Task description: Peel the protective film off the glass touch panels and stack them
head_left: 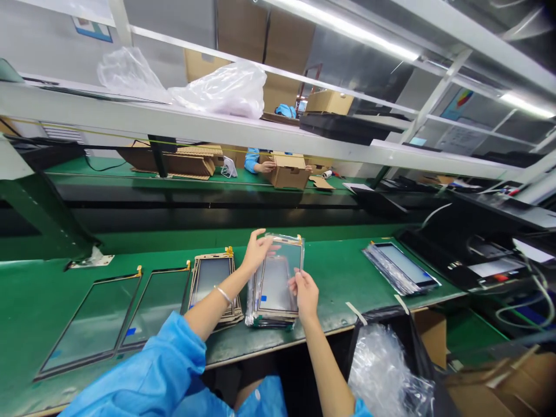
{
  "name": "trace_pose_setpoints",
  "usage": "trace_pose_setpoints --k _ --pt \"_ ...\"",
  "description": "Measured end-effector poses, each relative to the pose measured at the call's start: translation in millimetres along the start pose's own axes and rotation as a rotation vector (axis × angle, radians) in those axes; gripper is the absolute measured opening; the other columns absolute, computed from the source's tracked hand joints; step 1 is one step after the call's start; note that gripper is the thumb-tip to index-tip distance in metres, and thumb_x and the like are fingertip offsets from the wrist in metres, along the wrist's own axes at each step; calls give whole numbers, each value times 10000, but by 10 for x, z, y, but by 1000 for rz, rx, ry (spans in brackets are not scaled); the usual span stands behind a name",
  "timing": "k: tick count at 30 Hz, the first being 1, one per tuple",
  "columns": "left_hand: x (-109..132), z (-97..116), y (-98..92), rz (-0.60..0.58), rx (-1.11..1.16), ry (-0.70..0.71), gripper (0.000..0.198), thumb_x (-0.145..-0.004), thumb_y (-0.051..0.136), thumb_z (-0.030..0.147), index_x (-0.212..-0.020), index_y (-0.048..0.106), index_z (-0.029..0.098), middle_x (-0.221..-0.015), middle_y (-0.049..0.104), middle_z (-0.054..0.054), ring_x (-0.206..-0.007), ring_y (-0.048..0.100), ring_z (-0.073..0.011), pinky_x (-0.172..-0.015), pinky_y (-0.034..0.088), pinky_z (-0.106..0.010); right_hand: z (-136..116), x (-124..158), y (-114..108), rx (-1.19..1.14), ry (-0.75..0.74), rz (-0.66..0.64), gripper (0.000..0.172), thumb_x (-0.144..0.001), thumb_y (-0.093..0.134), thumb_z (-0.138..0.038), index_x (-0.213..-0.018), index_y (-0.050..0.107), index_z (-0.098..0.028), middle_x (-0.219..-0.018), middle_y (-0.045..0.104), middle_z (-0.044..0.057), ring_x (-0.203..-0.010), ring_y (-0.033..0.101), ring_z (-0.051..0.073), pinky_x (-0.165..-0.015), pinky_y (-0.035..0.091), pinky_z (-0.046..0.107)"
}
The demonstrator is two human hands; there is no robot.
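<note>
On the green bench, my left hand (257, 250) grips the upper left edge of a clear touch panel (282, 269), lifted off a stack of film-wrapped panels (271, 310). My right hand (306, 294) pinches the panel's lower right edge. Both hands are closed on it, thumbs on top. Just left of the stack lies another pile of panels with gold-tabbed edges (212, 284). Two single panels (98, 321) lie flat further left.
A further stack of panels (402, 267) sits at the right, beside a dark fixture (473, 260). A black bin with a clear plastic bag (386, 370) stands at the bench's front edge. Across the conveyor another person's hand (266, 167) rests on a cardboard box (289, 171).
</note>
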State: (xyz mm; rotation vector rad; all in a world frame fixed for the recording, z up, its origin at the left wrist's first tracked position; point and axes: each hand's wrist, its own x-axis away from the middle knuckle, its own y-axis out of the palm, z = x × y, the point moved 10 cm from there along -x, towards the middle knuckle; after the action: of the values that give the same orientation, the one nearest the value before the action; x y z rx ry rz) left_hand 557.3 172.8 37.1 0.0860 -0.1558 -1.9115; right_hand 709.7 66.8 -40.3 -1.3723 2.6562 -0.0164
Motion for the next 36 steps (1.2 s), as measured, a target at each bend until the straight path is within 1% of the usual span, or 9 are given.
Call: trace_pose_setpoints --k 3,5,7,9,13,22,27,32,36 --pt "446 -191 129 -137 204 -186 401 -889 519 358 -1237 452 171 -1124 659 -169 -920 687 -235 -794 536 -396 -156 -2 -9 8 -13 40 589 -870 392 -527 -1229 468 -67 -790 657 99 -592 581 173 -495 450 283" --pt "740 -286 153 -186 292 -284 437 -888 505 372 -1271 460 167 -1087 677 -173 -909 690 -258 -794 537 -446 -316 77 -29 35 -56 56 613 -837 485 -492 -1298 432 -92 -1076 631 175 -890 626 245 -671 512 360" --pt "947 -323 147 -182 471 -375 464 -902 480 370 -1324 438 183 -1088 682 -156 -884 692 -252 -788 540 -442 -597 232 5 199 -206 24 581 -812 563 -436 -1304 467 -143 -1373 450 195 -1228 464 314 -919 444 466" --pt "1058 -297 140 -156 679 -450 469 -908 480 342 -1345 441 176 -1106 678 -149 -813 696 -228 -741 553 -387 -927 497 210 448 -467 -130 450 -855 548 -366 -1270 520 -195 -1457 368 150 -1330 349 313 -1022 351 504" --pt "1109 -180 47 -76 824 -477 439 -947 412 309 -1379 402 236 -1216 632 -128 -659 675 -164 -541 525 -272 -1278 1125 597 698 -897 -430 406 -914 502 -318 -1295 489 -179 -1333 529 143 -1239 477 279 -969 419 459" --pt "1267 -221 -108 156 798 -527 511 -932 420 461 -1379 357 221 -1392 491 -154 -1058 638 -248 -738 529 -324 -1661 1443 652 631 -1142 -349 255 -904 489 -108 -1124 613 -141 -1111 682 116 -1016 641 217 -826 528 350" --pt "1268 -273 -109 178 801 -500 487 -919 450 476 -1308 450 183 -1405 488 -132 -1152 590 -243 -804 528 -305 -1570 1355 665 515 -929 -399 241 -914 455 -141 -1027 654 -216 -1073 696 87 -975 655 213 -821 526 367" --pt "1315 -348 -75 107 673 -404 590 -750 731 270 -1285 489 206 -1366 535 -114 -1164 579 -248 -877 534 -331 -1042 786 545 1 -149 -399 250 -926 443 -409 -870 569 -200 -906 705 87 -781 683 197 -644 544 320" --pt "1479 -428 -159 -12 485 -382 606 -699 781 229 -1246 522 194 -1338 562 -134 -1100 625 -272 -867 533 -343 -719 45 -310 -269 117 -124 329 -743 631 -512 -793 517 -208 -921 703 117 -789 700 257 -610 550 362"
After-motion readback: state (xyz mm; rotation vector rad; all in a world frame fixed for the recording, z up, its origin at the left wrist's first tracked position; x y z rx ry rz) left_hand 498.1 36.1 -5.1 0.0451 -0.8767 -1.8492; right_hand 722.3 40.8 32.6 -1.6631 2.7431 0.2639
